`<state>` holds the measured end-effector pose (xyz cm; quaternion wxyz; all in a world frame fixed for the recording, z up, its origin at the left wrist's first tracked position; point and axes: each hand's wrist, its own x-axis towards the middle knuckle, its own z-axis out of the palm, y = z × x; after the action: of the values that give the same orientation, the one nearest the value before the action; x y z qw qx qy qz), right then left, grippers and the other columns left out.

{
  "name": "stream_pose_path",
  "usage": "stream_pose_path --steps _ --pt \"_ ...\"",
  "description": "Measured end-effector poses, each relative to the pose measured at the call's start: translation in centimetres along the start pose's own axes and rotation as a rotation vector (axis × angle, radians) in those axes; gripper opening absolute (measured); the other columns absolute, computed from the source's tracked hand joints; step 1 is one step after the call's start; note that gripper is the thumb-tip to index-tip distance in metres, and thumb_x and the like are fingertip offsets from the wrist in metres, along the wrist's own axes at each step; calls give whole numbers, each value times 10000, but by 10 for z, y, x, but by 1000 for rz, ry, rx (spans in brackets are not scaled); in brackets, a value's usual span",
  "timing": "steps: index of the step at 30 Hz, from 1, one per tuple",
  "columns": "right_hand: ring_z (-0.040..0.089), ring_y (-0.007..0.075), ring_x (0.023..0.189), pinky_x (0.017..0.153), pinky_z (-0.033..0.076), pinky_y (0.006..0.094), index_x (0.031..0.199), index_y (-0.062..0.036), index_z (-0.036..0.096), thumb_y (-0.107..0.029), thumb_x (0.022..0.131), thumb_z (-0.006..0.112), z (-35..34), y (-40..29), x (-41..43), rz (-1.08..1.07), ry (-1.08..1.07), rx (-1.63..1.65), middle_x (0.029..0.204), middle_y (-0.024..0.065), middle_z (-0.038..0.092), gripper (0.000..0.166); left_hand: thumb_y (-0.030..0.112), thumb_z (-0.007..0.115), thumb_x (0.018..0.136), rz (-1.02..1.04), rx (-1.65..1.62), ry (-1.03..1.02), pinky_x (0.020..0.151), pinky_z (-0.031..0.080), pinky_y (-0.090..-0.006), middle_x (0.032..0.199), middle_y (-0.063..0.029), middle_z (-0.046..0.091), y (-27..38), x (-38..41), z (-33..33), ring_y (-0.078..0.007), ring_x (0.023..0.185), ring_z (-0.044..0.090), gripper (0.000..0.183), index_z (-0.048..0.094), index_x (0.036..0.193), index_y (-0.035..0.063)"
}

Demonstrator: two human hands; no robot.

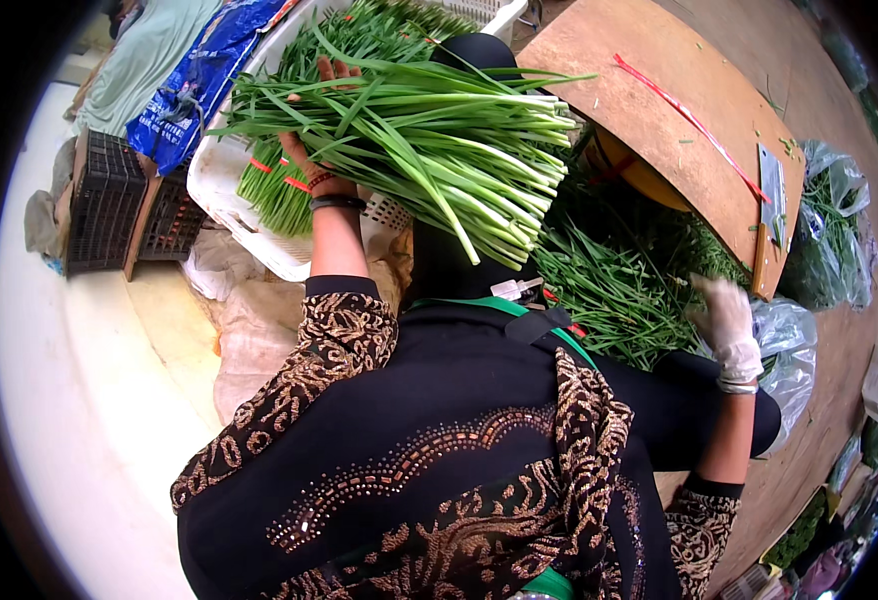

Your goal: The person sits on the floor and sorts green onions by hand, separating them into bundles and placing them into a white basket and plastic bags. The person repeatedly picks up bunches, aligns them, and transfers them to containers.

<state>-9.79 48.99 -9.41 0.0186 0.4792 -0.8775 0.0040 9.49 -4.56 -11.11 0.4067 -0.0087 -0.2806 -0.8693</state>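
A thick bunch of garlic chives (439, 142) lies across my bare left hand (315, 127), leaf ends to the left and pale stem ends to the right. Its fingers show around the leafy part. My right hand (725, 319), in a pale glove, is above the right side of a heap of loose greens (611, 285); its fingers are blurred, so I cannot tell whether they hold anything. Near it, a knife with a wooden handle (765, 255) rests on a wooden board (679, 97), beside a red tie strip (690, 120).
A white plastic basket (213, 176) at the upper left holds chive bunches bound with red ties. Black crates (105, 206) stand left of it, near a blue printed bag (202, 82). Clear plastic bags of greens (833, 225) lie right of the board.
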Motion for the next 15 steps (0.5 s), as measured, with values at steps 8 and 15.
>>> stream_pose_path --steps 8,15 --pt "639 128 768 686 502 268 964 -89 740 -161 869 704 -60 -147 126 49 436 1015 860 61 665 125 448 540 882 -24 -405 -275 1181 224 -493 1379 -54 520 8 1 -17 -339 1362 363 504 576 1293 159" --pt "642 227 836 700 505 347 948 -166 721 -291 741 781 -43 -183 164 -32 440 614 870 54 610 250 455 573 872 197 22 41 1112 343 -459 1246 -70 603 13 10 -43 -297 1214 509 472 628 1179 102"
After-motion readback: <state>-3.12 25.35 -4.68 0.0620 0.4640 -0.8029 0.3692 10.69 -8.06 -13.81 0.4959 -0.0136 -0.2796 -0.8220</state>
